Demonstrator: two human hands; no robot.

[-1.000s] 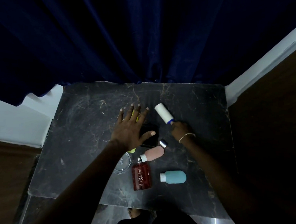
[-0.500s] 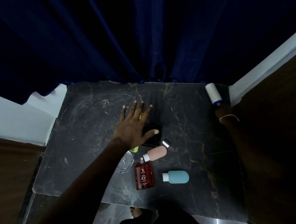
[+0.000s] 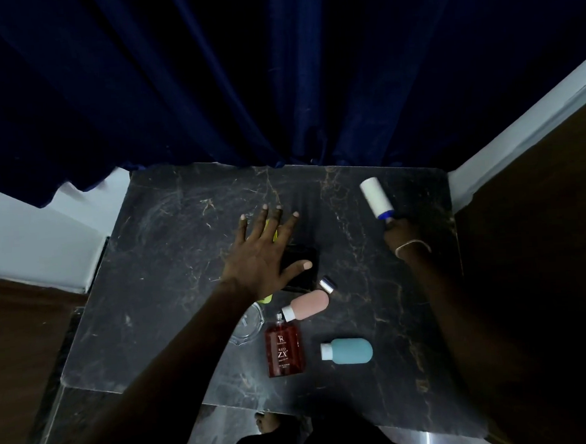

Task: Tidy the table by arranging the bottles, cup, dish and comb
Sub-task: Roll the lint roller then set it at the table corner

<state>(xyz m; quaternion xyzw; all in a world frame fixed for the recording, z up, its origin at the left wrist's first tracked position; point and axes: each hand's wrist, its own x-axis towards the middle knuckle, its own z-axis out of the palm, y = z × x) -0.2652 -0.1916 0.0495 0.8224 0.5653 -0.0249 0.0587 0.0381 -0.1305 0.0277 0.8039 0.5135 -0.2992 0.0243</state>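
A white cylindrical bottle with a blue cap [image 3: 376, 198] is grasped by the right grip [image 3: 401, 233] near the desk's [image 3: 170, 250] far right corner, long axis pointing away; the left grip [image 3: 264, 254] is spread flat.

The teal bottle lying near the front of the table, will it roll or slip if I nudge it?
The teal bottle lies on its side and looks rounded, so it may roll. Its matte skin probably grips well. It seems small, likely light.
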